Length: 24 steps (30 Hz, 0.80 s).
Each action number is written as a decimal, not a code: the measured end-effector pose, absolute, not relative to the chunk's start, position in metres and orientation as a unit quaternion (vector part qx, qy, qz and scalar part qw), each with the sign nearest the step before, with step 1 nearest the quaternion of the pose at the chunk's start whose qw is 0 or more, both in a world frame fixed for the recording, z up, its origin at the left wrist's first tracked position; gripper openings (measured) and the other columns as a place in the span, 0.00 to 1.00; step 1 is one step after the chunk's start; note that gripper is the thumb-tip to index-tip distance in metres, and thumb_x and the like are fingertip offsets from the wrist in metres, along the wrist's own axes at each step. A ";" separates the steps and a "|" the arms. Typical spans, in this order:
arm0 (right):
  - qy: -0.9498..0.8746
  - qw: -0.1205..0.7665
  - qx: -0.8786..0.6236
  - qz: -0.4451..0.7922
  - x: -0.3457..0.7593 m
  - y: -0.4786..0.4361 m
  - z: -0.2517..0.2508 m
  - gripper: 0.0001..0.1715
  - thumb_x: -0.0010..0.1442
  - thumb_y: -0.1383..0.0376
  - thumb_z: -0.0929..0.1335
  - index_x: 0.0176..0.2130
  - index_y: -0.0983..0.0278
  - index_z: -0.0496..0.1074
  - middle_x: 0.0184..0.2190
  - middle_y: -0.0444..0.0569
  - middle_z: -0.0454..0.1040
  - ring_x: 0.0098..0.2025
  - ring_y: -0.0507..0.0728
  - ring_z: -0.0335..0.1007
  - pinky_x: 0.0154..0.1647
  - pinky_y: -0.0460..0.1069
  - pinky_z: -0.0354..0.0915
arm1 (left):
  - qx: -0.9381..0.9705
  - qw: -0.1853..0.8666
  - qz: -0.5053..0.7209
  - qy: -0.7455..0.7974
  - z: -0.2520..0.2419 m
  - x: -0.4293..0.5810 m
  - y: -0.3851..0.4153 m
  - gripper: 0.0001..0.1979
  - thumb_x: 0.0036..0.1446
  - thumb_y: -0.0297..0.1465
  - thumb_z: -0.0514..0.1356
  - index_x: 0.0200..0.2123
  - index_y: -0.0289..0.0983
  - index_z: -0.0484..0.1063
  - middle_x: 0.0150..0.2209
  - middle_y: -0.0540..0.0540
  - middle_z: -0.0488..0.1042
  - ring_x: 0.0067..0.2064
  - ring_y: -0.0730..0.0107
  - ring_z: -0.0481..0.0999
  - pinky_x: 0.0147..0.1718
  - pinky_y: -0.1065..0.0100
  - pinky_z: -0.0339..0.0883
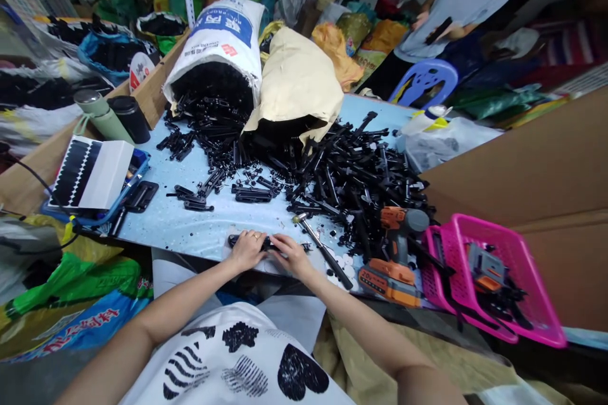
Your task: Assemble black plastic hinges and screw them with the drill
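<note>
At the table's front edge, my left hand point(248, 249) is closed over a long black plastic part point(232, 240) that lies low on the surface. Just to its right, my right hand point(291, 254) pinches the same part or a piece joined to it; the fingers hide the exact contact. The far end of the part pokes out beyond my right fingers. A hammer point(325, 253) with a dark handle lies close to my right hand, its head pointing away from me. Behind the hands are small stacks of similar black parts point(251, 193).
A white sack point(221, 31) and a beige sack point(301, 76) spill a big heap of black parts point(351, 171). An orange cordless drill point(396, 253) stands at right beside pink baskets point(503, 234). A blue tray point(140, 168) and a green bottle point(102, 114) are left. A person point(451, 6) stands behind.
</note>
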State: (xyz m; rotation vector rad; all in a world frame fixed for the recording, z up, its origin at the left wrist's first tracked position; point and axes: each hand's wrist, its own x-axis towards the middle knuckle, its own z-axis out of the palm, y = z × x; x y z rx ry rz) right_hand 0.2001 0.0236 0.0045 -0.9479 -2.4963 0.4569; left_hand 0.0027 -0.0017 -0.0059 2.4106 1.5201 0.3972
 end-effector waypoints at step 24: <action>-0.945 0.067 -0.320 0.025 0.228 0.059 -0.009 0.36 0.57 0.40 0.60 0.38 0.68 0.73 0.28 0.52 0.72 0.30 0.56 0.68 0.29 0.48 0.59 | 0.851 0.058 0.069 0.517 0.004 -0.006 -0.002 0.22 0.63 0.40 0.50 0.51 0.30 0.65 0.42 0.36 0.72 0.43 0.55 0.71 0.39 0.59 0.63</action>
